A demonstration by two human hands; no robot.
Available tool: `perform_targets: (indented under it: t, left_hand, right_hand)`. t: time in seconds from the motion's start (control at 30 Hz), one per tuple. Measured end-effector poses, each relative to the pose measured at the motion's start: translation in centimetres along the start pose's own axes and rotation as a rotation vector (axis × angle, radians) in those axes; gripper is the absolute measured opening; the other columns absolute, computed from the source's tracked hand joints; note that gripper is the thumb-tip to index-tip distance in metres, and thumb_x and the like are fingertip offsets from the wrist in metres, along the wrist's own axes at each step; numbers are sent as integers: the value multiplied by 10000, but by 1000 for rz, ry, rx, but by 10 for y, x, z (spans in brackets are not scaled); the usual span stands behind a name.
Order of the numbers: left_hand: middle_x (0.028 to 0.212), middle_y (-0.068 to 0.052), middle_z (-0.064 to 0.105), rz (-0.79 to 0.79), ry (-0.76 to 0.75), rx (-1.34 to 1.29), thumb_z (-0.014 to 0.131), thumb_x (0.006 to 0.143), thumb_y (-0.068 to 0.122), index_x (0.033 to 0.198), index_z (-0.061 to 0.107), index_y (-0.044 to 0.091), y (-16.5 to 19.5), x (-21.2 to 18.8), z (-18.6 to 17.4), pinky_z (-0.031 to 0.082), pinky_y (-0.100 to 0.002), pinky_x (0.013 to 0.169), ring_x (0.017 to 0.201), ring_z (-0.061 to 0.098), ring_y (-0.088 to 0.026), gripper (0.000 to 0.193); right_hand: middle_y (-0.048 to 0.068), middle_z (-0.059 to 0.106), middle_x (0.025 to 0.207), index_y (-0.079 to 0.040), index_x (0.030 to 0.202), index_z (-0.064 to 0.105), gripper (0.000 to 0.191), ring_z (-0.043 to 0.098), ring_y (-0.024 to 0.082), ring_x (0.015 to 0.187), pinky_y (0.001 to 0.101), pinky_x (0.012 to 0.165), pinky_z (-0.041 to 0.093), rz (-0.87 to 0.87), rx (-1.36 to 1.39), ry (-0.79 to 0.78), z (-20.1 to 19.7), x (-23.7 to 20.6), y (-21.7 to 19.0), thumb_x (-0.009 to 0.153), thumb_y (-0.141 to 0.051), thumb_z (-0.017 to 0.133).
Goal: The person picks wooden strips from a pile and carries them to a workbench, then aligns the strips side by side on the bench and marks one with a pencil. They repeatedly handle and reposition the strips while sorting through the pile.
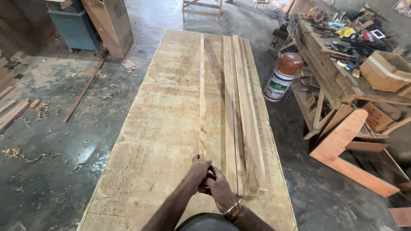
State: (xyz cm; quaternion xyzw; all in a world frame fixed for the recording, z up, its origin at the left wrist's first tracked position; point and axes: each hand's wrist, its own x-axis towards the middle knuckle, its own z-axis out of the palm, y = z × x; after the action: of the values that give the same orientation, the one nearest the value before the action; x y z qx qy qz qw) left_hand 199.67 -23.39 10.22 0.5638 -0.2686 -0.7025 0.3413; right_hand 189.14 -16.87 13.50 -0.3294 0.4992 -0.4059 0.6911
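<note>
Wooden strip point(202, 98), long and thin, was clasped at its near end by both hands, the left hand point(198, 173) and the right hand point(219, 188) closed together around it. Strip ran lengthwise away from the person along the middle of the plywood bench top point(158, 128). Just to the right lay a stack of similar wooden battens point(242, 115), parallel, apart from the held strip. Metal bangle point(233, 209) on right wrist. Off the bench: white can with brown lid point(282, 77) on the floor, cluttered workbench point(342, 55) at right.
</note>
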Motion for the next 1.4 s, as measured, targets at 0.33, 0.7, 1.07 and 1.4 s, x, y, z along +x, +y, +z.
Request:
perform_targets:
  t: [0.33,0.7,1.07,1.4]
  left_hand:
    - [1053,-171,664,-22,-13,20,584,987,265,1607,72,196,-7,-4,-4,595,-458,587,792,709,-277,808]
    - [918,-158,608,165,-45,-21,594,1033,292,1245,446,77,17,41,-5,503,-426,472,680,613,-251,336]
    - [970,-95,658,314,-217,-350,460,1061,442,1098,615,69,119,59,8,572,-362,698,839,659,-202,405]
    - [713,-130,612,343,-274,-498,468,1025,377,826,596,56,169,74,17,527,-428,529,581,616,-271,398]
  right_hand:
    - [82,685,1120,-47,1441,473,505,689,178,877,341,768,603,10,-19,21,-1,-5,9,942,-60,549]
    - [124,681,1040,-8,1350,568,417,685,198,840,335,701,595,-138,76,49,-17,58,7,940,-8,494]
    - [145,664,1179,32,1409,462,616,720,211,994,353,849,617,-355,347,-107,1,106,-90,875,-95,742]
    - [119,684,1210,41,1446,485,555,680,162,1027,294,837,583,-539,-76,22,18,149,-124,978,-198,662]
